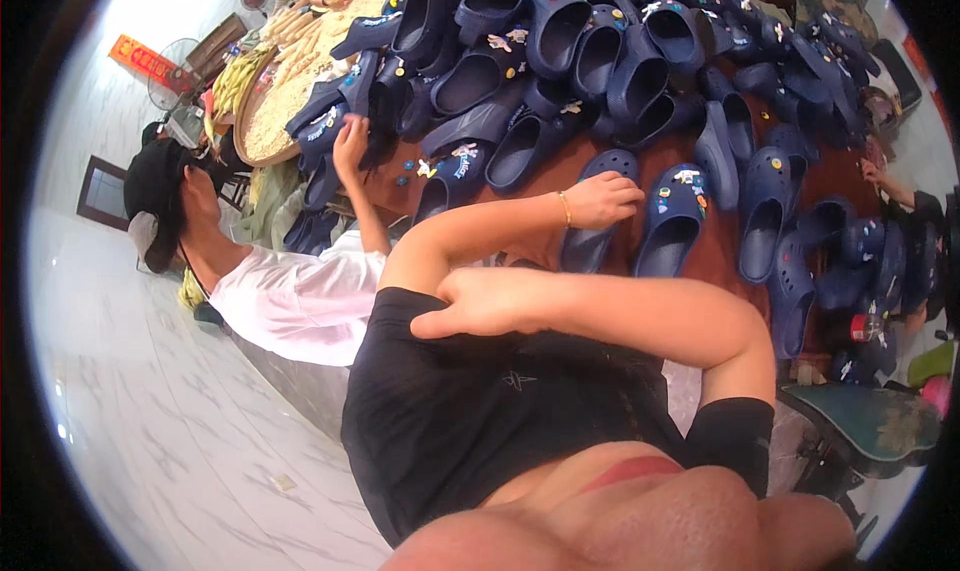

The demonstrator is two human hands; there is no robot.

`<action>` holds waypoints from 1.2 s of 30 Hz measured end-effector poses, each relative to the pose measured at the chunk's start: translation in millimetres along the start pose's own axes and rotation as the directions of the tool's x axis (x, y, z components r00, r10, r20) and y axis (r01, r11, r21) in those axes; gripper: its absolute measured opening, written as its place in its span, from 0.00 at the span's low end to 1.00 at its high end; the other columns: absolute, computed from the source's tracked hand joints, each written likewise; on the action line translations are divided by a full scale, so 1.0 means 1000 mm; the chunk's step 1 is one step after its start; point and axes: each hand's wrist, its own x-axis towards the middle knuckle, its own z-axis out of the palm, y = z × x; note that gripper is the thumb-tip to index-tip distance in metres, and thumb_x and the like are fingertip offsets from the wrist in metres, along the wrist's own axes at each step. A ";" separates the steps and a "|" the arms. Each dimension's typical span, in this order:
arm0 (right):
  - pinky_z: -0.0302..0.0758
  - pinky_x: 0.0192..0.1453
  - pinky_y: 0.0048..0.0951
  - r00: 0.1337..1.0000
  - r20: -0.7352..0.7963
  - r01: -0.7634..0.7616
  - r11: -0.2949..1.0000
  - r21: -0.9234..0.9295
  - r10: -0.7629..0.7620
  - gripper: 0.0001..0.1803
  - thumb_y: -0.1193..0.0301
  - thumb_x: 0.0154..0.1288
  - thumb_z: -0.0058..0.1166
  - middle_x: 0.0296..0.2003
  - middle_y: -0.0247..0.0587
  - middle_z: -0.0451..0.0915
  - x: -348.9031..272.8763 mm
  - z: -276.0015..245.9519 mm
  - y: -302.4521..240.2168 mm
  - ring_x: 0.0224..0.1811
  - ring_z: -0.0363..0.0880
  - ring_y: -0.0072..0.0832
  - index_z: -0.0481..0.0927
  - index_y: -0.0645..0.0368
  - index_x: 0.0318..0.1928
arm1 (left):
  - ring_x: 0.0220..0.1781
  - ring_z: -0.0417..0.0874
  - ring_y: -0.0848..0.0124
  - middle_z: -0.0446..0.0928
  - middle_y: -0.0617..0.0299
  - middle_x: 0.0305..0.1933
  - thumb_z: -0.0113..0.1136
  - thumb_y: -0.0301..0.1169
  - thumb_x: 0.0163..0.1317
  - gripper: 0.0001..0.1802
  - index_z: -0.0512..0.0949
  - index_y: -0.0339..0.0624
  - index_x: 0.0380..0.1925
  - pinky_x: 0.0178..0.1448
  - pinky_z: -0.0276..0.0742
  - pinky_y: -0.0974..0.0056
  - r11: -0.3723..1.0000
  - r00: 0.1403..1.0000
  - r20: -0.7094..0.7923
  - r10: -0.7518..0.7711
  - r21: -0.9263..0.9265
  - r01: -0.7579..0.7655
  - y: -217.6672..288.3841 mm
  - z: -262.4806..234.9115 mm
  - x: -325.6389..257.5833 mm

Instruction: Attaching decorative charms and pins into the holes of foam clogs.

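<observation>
My left hand [603,201], with a thin bracelet at the wrist, lies over a plain navy clog [590,248]. Its fingers are bent and close together; whatever may be in them is hidden. Right beside it is another navy clog [672,216] with several colourful charms on its toe. My right hand [485,303] reaches across my body and closes around my left upper arm at the edge of my black sleeve [395,321]. The thumb shows on the cloth, while most of its fingers are out of sight.
Many navy clogs [590,56], several with charms, pile over the reddish-brown table [660,161]. At left, a person in a white top [290,301] reaches toward the pile. A round tray of pale kernels [262,141] stands beyond. Another person's hand [880,179] is at right, near a green-topped stool [865,421].
</observation>
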 end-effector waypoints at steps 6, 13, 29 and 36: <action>0.69 0.37 0.41 0.564 -0.107 0.804 0.574 -0.153 -0.819 0.09 0.72 0.47 0.46 0.24 0.55 0.74 0.016 0.036 -0.042 0.30 0.73 0.48 0.73 0.66 0.21 | 0.49 0.70 0.66 0.72 0.58 0.46 0.53 0.31 0.42 0.08 0.75 0.43 0.25 0.51 0.65 0.61 0.994 0.994 -0.028 0.110 -0.018 -0.110 0.008 0.016 0.020; 0.72 0.30 0.40 0.413 0.235 0.905 0.425 0.000 -0.880 0.10 0.68 0.41 0.53 0.21 0.54 0.75 -0.034 0.058 -0.041 0.26 0.76 0.47 0.77 0.63 0.23 | 0.49 0.70 0.64 0.71 0.56 0.47 0.54 0.32 0.41 0.14 0.74 0.40 0.30 0.51 0.66 0.60 0.932 0.948 -0.022 0.317 -0.176 -0.316 0.034 0.014 0.063; 0.70 0.43 0.36 0.558 -0.711 -0.512 0.497 -0.701 -0.427 0.09 0.76 0.56 0.40 0.38 0.45 0.72 -0.119 -0.165 0.282 0.42 0.72 0.43 0.73 0.59 0.37 | 0.43 0.76 0.51 0.75 0.43 0.39 0.50 0.46 0.49 0.23 0.78 0.38 0.33 0.45 0.71 0.54 0.636 0.986 -0.045 0.160 -0.759 -0.138 0.183 -0.078 0.200; 0.73 0.36 0.41 0.208 -0.881 -0.839 0.386 -0.385 -0.426 0.09 0.67 0.51 0.49 0.35 0.45 0.73 -0.202 -0.238 0.345 0.34 0.76 0.43 0.78 0.54 0.33 | 0.34 0.79 0.58 0.77 0.51 0.28 0.52 0.38 0.46 0.17 0.79 0.32 0.27 0.37 0.74 0.56 0.645 0.988 -0.155 0.013 -0.754 -0.127 0.254 -0.087 0.181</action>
